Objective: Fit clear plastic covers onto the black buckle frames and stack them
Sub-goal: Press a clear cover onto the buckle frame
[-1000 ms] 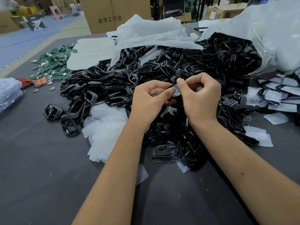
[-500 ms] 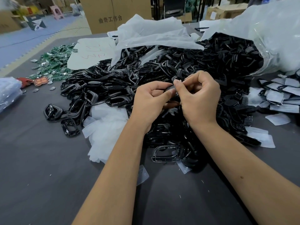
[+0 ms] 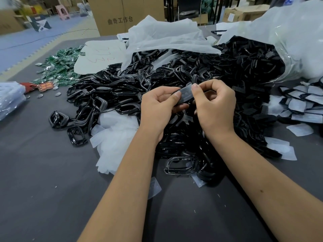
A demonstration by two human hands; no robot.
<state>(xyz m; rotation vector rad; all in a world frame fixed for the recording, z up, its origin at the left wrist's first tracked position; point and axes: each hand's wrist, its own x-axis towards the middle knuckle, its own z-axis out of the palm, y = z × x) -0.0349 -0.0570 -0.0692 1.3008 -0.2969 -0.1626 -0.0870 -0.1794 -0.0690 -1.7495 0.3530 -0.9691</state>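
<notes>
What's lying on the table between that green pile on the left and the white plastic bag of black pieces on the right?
In the head view, black buckle frames heaped, with a white sheet at the back, fill the stretch between the green pile and the bag.

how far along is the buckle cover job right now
Done: a spread of covered frames lies at the right. In hand: the left hand and right hand hold a clear cover on one frame. Left: the big pile of black frames and the loose covers.

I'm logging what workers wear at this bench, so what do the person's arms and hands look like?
Both forearms are bare, with no sleeves in view. The left hand and right hand wear no gloves, rings or watch. The fingernails are short and unpainted.
</notes>
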